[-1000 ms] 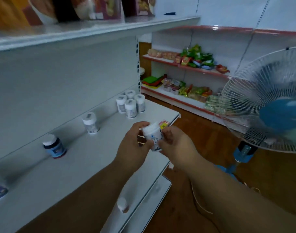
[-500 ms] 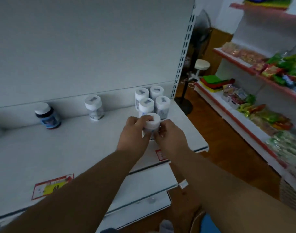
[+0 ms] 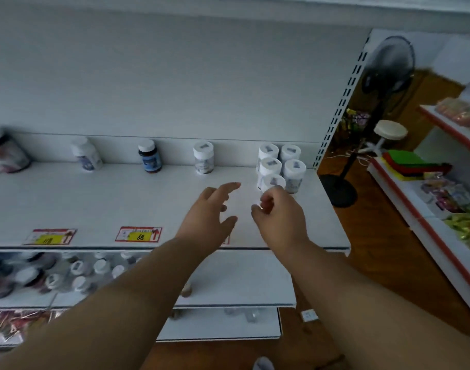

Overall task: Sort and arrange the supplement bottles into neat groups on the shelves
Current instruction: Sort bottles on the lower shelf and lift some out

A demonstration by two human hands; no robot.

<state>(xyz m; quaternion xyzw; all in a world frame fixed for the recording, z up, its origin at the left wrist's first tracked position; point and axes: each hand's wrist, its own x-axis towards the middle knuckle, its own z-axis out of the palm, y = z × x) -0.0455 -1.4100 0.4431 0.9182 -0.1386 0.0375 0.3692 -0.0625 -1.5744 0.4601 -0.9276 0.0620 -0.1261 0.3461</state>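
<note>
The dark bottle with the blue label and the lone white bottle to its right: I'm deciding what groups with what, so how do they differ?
The dark bottle has a dark body, a blue label and a plain white cap; the lone white bottle has a pale body and label and a sticker on its white cap. The dark bottle looks slimmer, the lone white bottle wider. Both stand upright, apart, at the back of the shelf, untouched.

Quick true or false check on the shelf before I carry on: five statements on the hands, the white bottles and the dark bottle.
1. Both hands hold nothing. True: the left hand and right hand are empty.
2. The white bottle cluster has three bottles. False: five.
3. The dark bottle lies on its side. False: it stands upright.
4. A lone white bottle stands between the dark bottle and the cluster. True.
5. The cluster sits at the shelf's left end. False: right end.
</note>
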